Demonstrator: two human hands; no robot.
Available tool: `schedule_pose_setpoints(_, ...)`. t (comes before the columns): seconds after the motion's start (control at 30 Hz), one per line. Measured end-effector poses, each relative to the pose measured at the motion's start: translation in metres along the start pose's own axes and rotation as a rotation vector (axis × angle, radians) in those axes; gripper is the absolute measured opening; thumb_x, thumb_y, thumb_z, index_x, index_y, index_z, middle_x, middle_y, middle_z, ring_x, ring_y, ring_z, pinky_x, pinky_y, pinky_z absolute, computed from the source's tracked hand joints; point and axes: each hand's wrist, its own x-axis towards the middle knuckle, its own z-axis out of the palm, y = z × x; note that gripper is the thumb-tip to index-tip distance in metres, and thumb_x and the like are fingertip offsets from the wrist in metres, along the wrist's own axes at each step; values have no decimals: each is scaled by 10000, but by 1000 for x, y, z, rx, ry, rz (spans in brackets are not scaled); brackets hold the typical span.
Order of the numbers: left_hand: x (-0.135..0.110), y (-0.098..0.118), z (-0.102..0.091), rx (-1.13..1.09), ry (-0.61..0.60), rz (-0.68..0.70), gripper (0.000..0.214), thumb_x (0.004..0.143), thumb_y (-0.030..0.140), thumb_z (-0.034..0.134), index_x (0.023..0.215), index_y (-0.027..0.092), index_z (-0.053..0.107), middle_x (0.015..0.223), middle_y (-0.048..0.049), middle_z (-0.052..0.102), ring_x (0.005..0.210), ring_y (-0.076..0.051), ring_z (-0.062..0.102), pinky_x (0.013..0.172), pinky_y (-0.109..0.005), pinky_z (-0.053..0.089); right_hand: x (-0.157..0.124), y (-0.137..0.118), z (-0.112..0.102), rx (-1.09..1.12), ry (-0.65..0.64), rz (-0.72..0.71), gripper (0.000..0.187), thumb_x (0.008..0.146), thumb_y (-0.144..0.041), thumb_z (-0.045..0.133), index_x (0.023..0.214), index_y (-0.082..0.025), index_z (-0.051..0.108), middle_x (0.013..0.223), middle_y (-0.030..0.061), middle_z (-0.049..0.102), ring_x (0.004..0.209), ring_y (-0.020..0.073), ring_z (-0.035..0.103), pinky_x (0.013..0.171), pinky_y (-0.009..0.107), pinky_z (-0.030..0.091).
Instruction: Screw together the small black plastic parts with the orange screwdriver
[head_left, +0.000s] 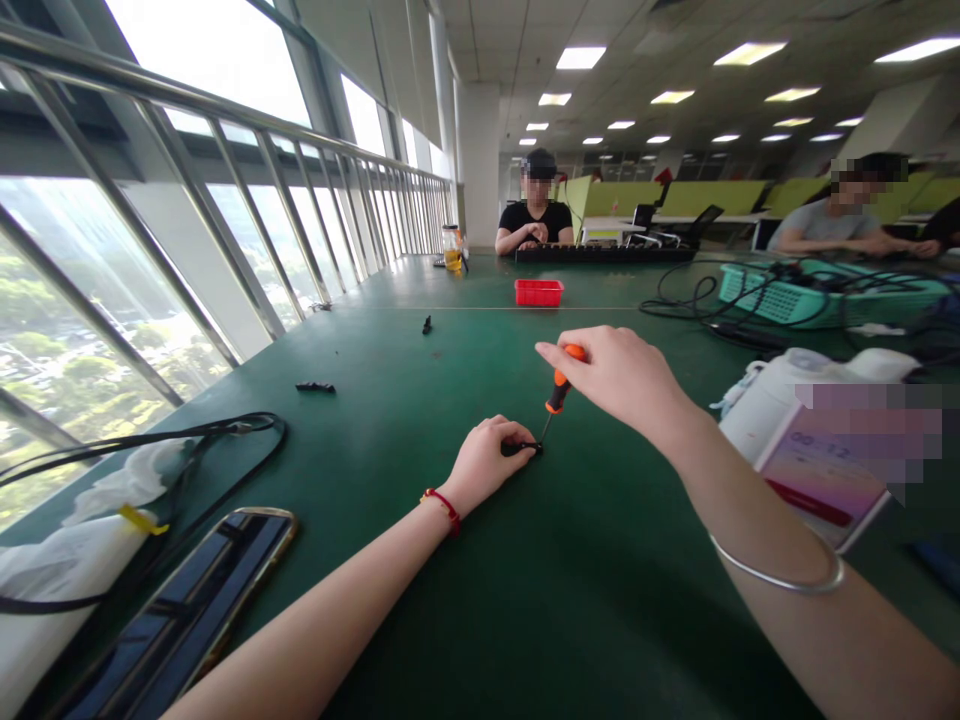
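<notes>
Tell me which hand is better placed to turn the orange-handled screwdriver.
Right. The right hand grips the orange-handled screwdriver, tip down at the small black part, which the left hand pins to the green table.

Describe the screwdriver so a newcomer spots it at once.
On the long green table, look where the wearer's two hands meet. The right hand holds the screwdriver tip-down on a small black part pinched by the left hand. Only it has an orange-and-black handle.
</notes>
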Motion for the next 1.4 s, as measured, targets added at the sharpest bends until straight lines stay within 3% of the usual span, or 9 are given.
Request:
schedule_pose_setpoints(0.13, 0, -1, 1, -3, -2, 3, 138, 751, 244, 589, 840, 202, 686, 812, -29, 586, 774, -161, 545, 724, -279, 464, -1, 0, -1, -5, 15, -9, 183, 776, -373, 448, 787, -251, 584, 669, -6, 613, 565, 153, 495, 509, 255, 256)
schedule_pose_setpoints(0.3, 0, -1, 1, 0, 0, 8, 141, 754, 255, 586, 841, 203, 684, 811, -27, 584, 775, -161, 545, 720, -276, 463, -1, 1, -2, 9, -24, -9, 379, 850, -459, 331, 662, -229, 567, 606, 11, 591, 543, 153, 491, 502, 259, 257)
schedule_pose_setpoints(0.47, 0, -1, 1, 1, -2, 5, 144, 750, 261, 591, 846, 207, 684, 813, -27, 583, 777, -161, 547, 722, -276, 462, 0, 3, -3, -19, -27, -23, 172, 762, -359, 472, 829, -263, 597, 705, -3, 628, 596, 158, 517, 509, 246, 266)
schedule_pose_setpoints(0.63, 0, -1, 1, 7, -1, 4, 144, 752, 257, 586, 843, 207, 685, 811, -27, 585, 776, -162, 545, 725, -278, 457, -1, 1, -3, -29, -34, -9, 340, 832, -462, 373, 686, -248, 592, 628, 11, 611, 584, 172, 520, 513, 250, 266)
schedule_pose_setpoints(0.8, 1, 0, 1, 3, -2, 2, 140, 751, 249, 587, 843, 206, 684, 810, -27, 584, 772, -161, 544, 721, -274, 458, -1, 1, -2, -22, -15, -30, 165, 765, -362, 483, 844, -261, 587, 693, -2, 627, 586, 162, 520, 510, 246, 274)
schedule_pose_setpoints(0.97, 0, -1, 1, 2, 0, 7, 136, 753, 257, 591, 840, 206, 682, 804, -26, 584, 771, -162, 542, 718, -276, 459, -1, 0, -1, 17, -60, -16, 367, 833, -464, 370, 616, -225, 544, 591, 9, 583, 545, 154, 501, 504, 256, 276)
schedule_pose_setpoints(1.1, 0, -1, 1, 6, 0, 8, 137, 754, 257, 591, 843, 205, 681, 809, -27, 583, 774, -163, 539, 721, -279, 457, -1, 2, -4, 27, -76, -33, 165, 757, -371, 465, 768, -258, 584, 673, -14, 623, 593, 157, 520, 521, 248, 286)
schedule_pose_setpoints(1.27, 0, -1, 1, 8, 0, 7, 137, 755, 259, 590, 843, 207, 680, 809, -27, 584, 778, -164, 539, 726, -279, 455, -2, 4, -7, 0, -125, -20, 329, 813, -447, 362, 674, -250, 585, 620, -5, 600, 577, 162, 510, 512, 254, 282)
schedule_pose_setpoints(1.4, 0, -1, 1, 11, -1, 11, 139, 754, 251, 588, 845, 204, 681, 811, -28, 589, 789, -167, 540, 745, -287, 452, -3, 3, -8, 30, -96, -77, 162, 695, -345, 519, 825, -271, 582, 697, -26, 619, 592, 147, 507, 515, 239, 286)
